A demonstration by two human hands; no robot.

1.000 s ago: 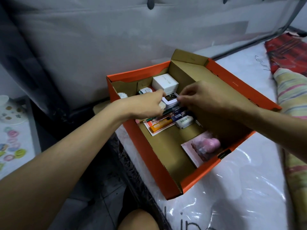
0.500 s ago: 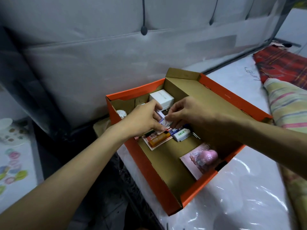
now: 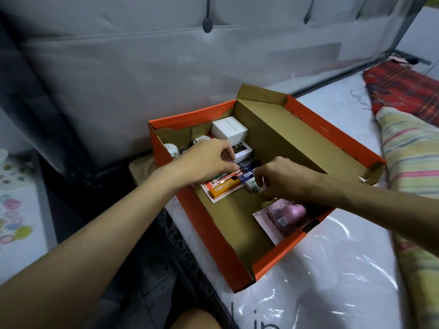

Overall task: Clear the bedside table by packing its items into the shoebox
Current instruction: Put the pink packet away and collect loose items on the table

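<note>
The orange shoebox [image 3: 215, 236] lies open on a plastic-wrapped mattress. At its far end sit a white box [image 3: 229, 130], a small white box with a dark picture [image 3: 242, 149], an orange pack [image 3: 224, 188] on a red-and-white card, a blue pack [image 3: 247, 175] and a small white-and-green box [image 3: 251, 185]. A pink wrapped item [image 3: 286, 214] rests at the near right. My left hand [image 3: 206, 161] reaches in, its curled fingertips at the picture box's front edge. My right hand [image 3: 282, 179] pinches the white-and-green box.
A grey padded headboard [image 3: 142, 74] rises behind the box. A striped pillow [image 3: 413, 157] and a red plaid cloth [image 3: 401, 91] lie on the mattress at the right. At far left a white surface [image 3: 16, 210] with coloured rings sits across a dark floor gap.
Half a second ago both hands held the small picture box; it now rests in the shoebox. My right hand has moved nearer and right, onto the white-and-green box.
</note>
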